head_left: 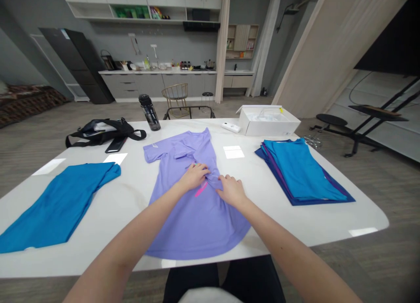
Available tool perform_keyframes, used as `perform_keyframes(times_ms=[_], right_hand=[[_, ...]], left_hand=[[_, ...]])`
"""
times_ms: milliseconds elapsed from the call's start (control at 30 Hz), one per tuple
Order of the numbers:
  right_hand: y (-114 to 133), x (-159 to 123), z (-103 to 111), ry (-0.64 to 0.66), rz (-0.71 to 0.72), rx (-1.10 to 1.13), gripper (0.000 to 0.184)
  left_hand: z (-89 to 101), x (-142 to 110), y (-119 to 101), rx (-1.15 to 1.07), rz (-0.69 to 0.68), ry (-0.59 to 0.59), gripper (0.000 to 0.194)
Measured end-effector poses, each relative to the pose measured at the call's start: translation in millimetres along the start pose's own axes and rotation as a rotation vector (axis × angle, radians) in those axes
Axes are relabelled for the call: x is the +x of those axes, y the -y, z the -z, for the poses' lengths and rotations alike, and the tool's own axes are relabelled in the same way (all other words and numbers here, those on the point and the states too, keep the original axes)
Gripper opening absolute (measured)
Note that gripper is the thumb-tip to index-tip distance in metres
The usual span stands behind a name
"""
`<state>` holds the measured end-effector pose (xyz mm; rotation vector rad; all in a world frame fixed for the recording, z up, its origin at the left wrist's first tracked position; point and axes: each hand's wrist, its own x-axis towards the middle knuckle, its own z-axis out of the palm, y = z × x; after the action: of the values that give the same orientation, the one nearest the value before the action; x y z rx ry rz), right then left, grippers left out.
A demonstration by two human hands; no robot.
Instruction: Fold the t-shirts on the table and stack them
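A lavender T-shirt [193,228] lies spread on the white table in front of me, its hem toward me and its upper part bunched and partly folded over. My left hand [196,176] is closed on the cloth near the middle, beside a pink print. Close to it on the right, my right hand [231,190] pinches the shirt's right side between thumb and fingers. Small wrinkles run between the two hands. The fingertips are partly hidden in the fabric.
On the white table [131,198] lie a blue garment [62,202] at left and a stack of folded shirts [295,169] at right. Farther back are a black bag [101,130], a phone [116,144], a bottle [150,113], a white device [231,127] and an open box [267,123].
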<state>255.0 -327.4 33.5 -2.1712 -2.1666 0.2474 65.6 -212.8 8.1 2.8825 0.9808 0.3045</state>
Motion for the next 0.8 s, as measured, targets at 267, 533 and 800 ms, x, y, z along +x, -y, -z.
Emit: perform_keyframes(times_ms=[267, 533, 800], right_hand=[[-19, -39, 9, 0.059, -0.096, -0.002, 0.017], [-17, -62, 27, -0.112, 0.072, 0.271, 0.021], [5, -76, 28, -0.15, 0.287, 0.602, 0.021]], left_hand=[[-1.2, -2, -15, -0.155, 0.245, -0.111, 0.029], [-6.0, -11, -80, -0.966, 0.754, -0.137, 0.046], [-8.3, -34, -151, -1.997, 0.919, -0.253, 0.031]])
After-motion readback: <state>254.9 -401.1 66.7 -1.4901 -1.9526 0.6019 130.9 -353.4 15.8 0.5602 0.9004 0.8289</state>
